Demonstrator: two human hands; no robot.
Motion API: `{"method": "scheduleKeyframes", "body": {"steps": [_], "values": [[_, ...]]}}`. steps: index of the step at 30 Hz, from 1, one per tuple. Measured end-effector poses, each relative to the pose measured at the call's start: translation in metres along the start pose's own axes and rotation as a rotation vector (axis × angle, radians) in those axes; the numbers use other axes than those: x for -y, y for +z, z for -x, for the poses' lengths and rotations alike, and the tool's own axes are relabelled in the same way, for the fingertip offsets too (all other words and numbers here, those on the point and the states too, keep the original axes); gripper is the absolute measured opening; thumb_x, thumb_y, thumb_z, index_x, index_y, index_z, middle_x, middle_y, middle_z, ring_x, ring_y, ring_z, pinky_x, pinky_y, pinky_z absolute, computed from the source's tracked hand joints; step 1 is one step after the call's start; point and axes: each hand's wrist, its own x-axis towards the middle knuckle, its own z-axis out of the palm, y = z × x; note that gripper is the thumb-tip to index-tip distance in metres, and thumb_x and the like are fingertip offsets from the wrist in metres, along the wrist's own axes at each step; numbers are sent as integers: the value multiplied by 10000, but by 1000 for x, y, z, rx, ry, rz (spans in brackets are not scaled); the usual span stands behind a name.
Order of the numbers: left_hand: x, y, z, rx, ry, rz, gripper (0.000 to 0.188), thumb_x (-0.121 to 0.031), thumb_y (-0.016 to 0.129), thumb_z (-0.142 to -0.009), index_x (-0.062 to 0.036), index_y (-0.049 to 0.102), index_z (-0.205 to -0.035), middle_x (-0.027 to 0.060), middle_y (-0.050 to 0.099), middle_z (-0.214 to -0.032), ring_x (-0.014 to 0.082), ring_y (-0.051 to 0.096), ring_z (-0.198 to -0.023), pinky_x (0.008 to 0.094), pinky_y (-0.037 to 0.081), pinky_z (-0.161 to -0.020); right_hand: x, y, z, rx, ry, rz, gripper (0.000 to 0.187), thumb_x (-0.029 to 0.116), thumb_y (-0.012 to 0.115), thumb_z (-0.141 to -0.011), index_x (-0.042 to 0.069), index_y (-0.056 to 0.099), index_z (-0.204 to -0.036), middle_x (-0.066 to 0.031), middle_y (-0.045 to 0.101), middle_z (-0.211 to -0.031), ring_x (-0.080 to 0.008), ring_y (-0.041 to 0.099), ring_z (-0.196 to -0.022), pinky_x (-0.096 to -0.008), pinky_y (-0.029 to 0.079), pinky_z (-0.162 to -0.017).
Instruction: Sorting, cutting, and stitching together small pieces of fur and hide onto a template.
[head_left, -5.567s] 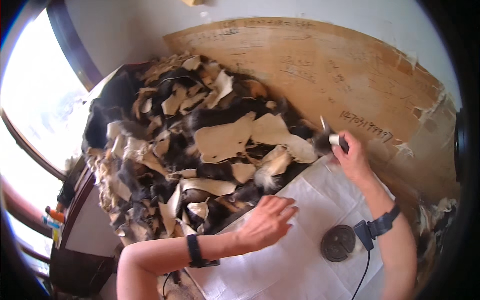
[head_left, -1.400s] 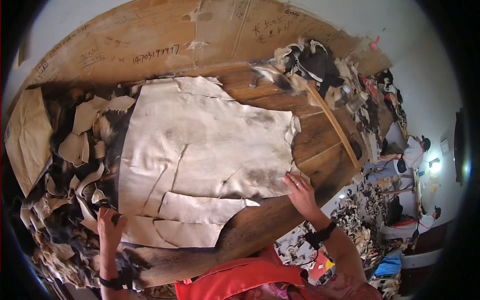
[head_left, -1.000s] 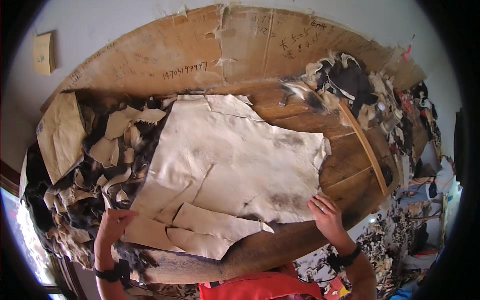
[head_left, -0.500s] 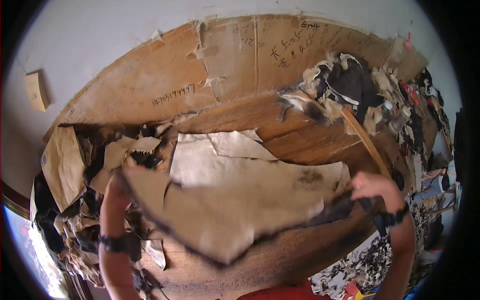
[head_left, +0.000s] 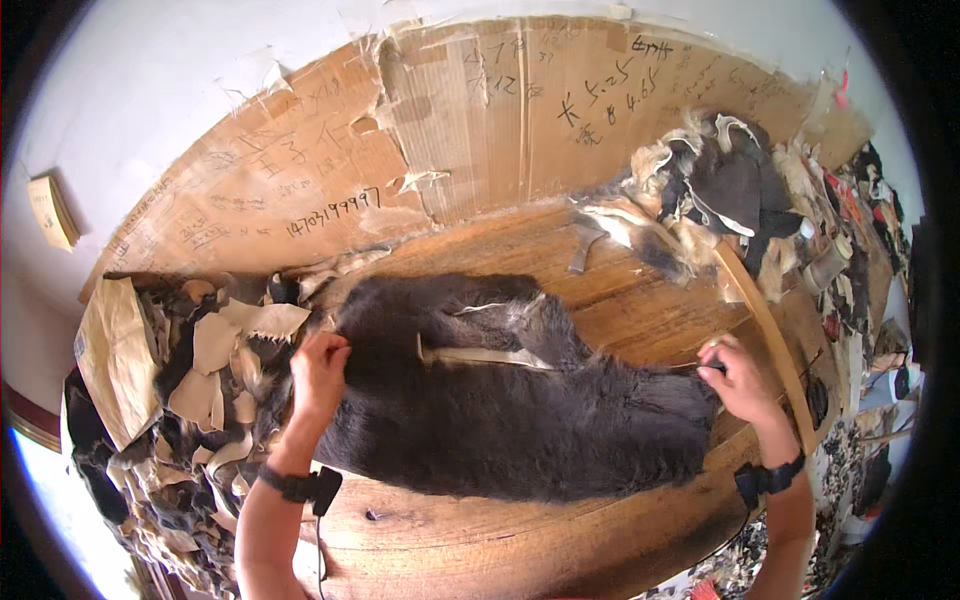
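Between the near edge of the counter (head_left: 450, 540) and the fur (head_left: 520, 425), wood shows, giving some room. The fur should be soft, limp, rather light; best taken by its end edges. The left hand (head_left: 320, 375) and right hand (head_left: 735, 378) seem to pinch these. Scraps (head_left: 197, 400) crowd the left end, a strip (head_left: 774, 335) the right; cardboard (head_left: 460, 150) closes the far edge.
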Motion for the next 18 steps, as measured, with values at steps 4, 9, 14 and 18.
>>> {"method": "scheduleKeyframes", "body": {"steps": [4, 9, 14, 18], "values": [[12, -10, 7, 30, 63, -133, 118, 28, 689, -745, -7, 631, -841, 159, 601, -798, 342, 624, -753, 402, 504, -680, -1, 6, 10, -146, 0, 248, 183, 27, 663, -809, 37, 582, -973, -146, 573, -1100, -348, 569, -1047, -414, 460, -907], [-42, 15, 11, 145, 207, -299, 174, 0, 657, -785, -23, 650, -957, 167, 605, -959, 362, 619, -880, 430, 519, -736, 55, 53, -24, -173, -171, 213, 214, 48, 652, -840, 45, 636, -1053, -141, 615, -1062, -328, 629, -889, -388, 541, -788], [-63, 86, 12, 317, 465, 9, 160, -7, 656, -789, -23, 670, -947, 127, 606, -962, 342, 589, -941, 417, 495, -814, 87, 133, -71, 12, -413, 213, 281, 141, 657, -888, 22, 611, -1138, -148, 580, -1162, -310, 648, -898, -373, 570, -776], [-57, 104, -14, 303, 461, -164, 95, -73, 665, -817, -63, 699, -905, 73, 625, -915, 282, 571, -979, 413, 438, -838, 78, 150, -95, -36, -355, 126, 99, 83, 614, -880, 37, 570, -956, -138, 567, -1039, -325, 618, -903, -409, 541, -749]]}}
